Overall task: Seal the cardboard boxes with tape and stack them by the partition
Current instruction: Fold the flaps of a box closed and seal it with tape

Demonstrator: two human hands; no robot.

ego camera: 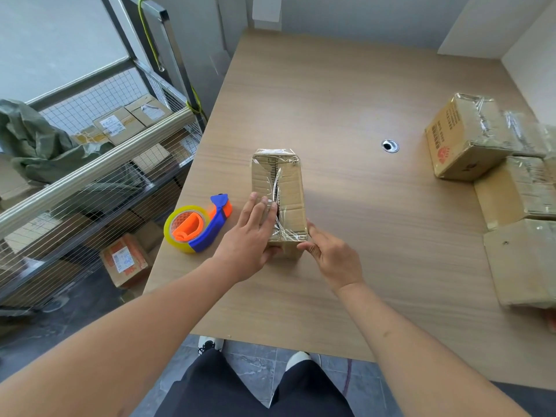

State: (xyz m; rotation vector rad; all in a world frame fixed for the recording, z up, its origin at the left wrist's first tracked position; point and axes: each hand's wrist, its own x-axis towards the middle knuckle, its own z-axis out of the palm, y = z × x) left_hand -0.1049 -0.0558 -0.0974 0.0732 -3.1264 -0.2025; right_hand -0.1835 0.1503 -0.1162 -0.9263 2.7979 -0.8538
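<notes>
Wood-grain worktop [346, 100], white partition [535, 55] along its right edge, wire cage trolley [99, 164] of parcels on the left. One small cardboard box [278, 188] stands mid-worktop near the front edge, its top seam covered in wrinkled clear tape. My left hand [251, 236] lies flat on the box's near left top, fingers straight, thumb under the near face. My right hand [329, 255] pinches the near right corner with curled fingers. Tape dispenser [198, 225] rests just left of the box. Taped boxes [493, 164] are stacked by the partition.
</notes>
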